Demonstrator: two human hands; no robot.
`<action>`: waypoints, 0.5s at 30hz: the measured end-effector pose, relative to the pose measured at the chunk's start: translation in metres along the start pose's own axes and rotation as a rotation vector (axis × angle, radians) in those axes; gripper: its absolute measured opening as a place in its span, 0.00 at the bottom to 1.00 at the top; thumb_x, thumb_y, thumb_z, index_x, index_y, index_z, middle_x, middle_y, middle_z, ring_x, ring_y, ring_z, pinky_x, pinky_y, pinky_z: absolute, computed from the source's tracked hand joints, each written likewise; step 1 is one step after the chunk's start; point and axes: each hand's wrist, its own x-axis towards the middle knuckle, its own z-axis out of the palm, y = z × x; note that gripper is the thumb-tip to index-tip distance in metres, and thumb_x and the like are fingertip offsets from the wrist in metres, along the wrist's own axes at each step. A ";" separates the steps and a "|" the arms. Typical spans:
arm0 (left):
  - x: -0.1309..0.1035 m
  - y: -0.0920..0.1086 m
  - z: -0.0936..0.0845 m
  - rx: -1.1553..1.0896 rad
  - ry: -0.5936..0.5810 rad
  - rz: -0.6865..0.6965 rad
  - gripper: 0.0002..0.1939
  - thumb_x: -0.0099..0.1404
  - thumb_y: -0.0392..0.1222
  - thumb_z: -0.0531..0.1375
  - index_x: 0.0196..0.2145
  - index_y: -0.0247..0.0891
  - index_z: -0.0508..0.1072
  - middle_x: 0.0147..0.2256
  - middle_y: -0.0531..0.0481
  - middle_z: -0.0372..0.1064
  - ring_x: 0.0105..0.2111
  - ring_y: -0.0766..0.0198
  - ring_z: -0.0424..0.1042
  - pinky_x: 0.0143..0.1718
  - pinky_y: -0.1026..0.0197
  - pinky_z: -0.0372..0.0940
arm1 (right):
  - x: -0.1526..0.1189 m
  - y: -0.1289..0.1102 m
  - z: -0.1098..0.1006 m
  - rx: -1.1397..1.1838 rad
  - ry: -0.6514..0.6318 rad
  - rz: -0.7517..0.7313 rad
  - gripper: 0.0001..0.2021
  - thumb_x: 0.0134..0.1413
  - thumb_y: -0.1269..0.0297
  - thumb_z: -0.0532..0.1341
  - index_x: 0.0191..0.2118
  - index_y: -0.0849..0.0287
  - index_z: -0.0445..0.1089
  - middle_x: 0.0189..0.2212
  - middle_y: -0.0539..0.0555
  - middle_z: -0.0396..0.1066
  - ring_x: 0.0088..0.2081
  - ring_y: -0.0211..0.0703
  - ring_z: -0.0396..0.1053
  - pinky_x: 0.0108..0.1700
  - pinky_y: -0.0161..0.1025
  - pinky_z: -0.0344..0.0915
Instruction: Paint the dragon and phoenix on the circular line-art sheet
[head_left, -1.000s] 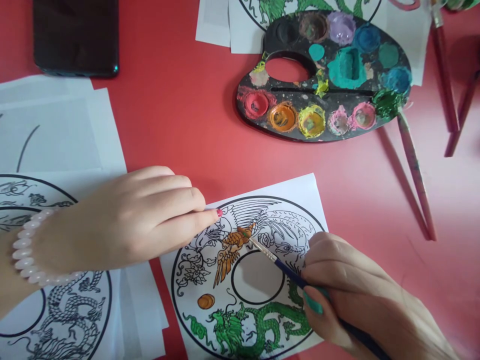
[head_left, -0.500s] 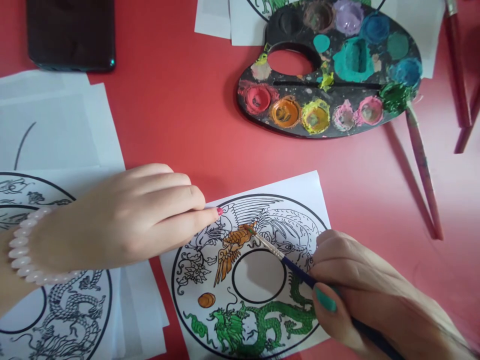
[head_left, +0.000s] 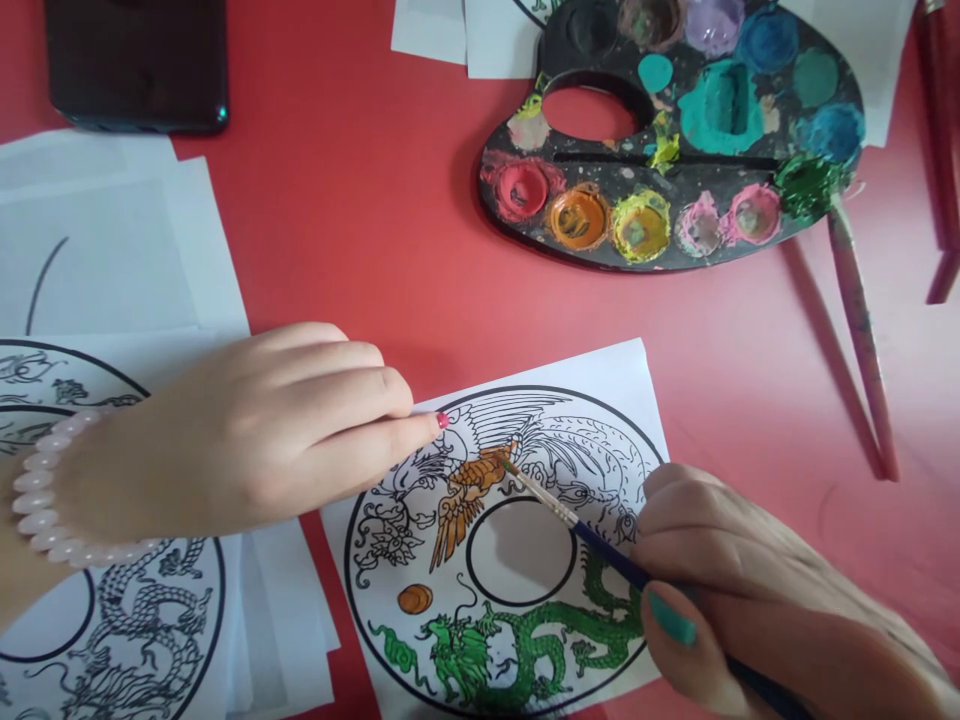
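My right hand (head_left: 735, 590) pinches a slim paintbrush (head_left: 611, 550) with a dark blue handle. The brush tip touches the orange-painted part of a bird on a printed colouring sheet (head_left: 607, 370). That sheet shows a ring design with a green-painted dragon, a small orange ball and a bare inner circle. My left hand (head_left: 300, 430), with a pale pink bead bracelet (head_left: 37, 500), has its fingers curled together at the sheet's upper left edge. Its red-nailed fingertip rests on the paper; the thumb is hidden.
A black paint palette (head_left: 600, 255) lies at the top on the red table (head_left: 360, 200), with a used brush (head_left: 862, 330) leaning off its right end. Another brush (head_left: 941, 150) is at the far right. A black phone (head_left: 139, 60) and stacked printed sheets (head_left: 97, 280) are on the left.
The view has shifted slightly, so the palette sits a little higher and further right. My right hand and brush have moved slightly right; the left hand stays on the sheet.
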 end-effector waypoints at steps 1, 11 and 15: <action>0.000 0.000 0.000 -0.006 0.003 -0.007 0.09 0.66 0.33 0.54 0.36 0.42 0.74 0.26 0.52 0.71 0.23 0.65 0.66 0.24 0.59 0.62 | 0.000 0.001 0.000 0.020 -0.013 -0.030 0.12 0.54 0.75 0.57 0.23 0.55 0.58 0.19 0.52 0.67 0.24 0.38 0.67 0.26 0.38 0.70; 0.000 0.000 -0.001 0.013 0.009 0.027 0.07 0.66 0.33 0.54 0.37 0.35 0.73 0.27 0.51 0.69 0.24 0.65 0.64 0.24 0.58 0.60 | -0.001 0.001 0.004 0.053 0.008 0.034 0.15 0.51 0.77 0.57 0.20 0.55 0.55 0.19 0.52 0.68 0.24 0.39 0.68 0.26 0.41 0.70; 0.000 0.000 -0.001 0.001 0.011 0.017 0.08 0.66 0.33 0.54 0.36 0.37 0.73 0.27 0.52 0.69 0.25 0.65 0.65 0.25 0.59 0.60 | 0.001 0.001 0.004 0.048 0.018 0.018 0.15 0.52 0.75 0.57 0.20 0.55 0.54 0.16 0.49 0.66 0.20 0.38 0.66 0.21 0.40 0.68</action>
